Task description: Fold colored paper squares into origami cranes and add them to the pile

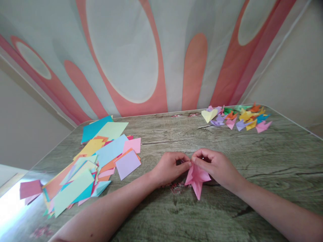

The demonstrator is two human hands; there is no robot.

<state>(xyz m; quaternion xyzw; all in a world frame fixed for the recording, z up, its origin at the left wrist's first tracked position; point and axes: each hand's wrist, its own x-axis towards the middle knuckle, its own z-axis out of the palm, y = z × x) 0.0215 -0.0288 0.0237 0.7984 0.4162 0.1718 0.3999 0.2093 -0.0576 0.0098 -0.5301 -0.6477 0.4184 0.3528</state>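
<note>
Pink folded paper (198,179) is held over the wood-grain table (164,131), right of centre; surface contact cannot be told. Its top is pinched by the left hand (170,168) and right hand (218,164). Paper sheets (74,191) are piled at left; small folded figures (246,116) are grouped far right.

Head camera: looking forward and down from head height, over the near side of the tabletop (161,134).
Backdrop (123,50): facing the lens, rising beyond the far edge.
Left hand (171,166) and right hand (218,164): showing at closer range than that edge.
Far corners: both falling within view.
Near edge: running out below the frame.
</note>
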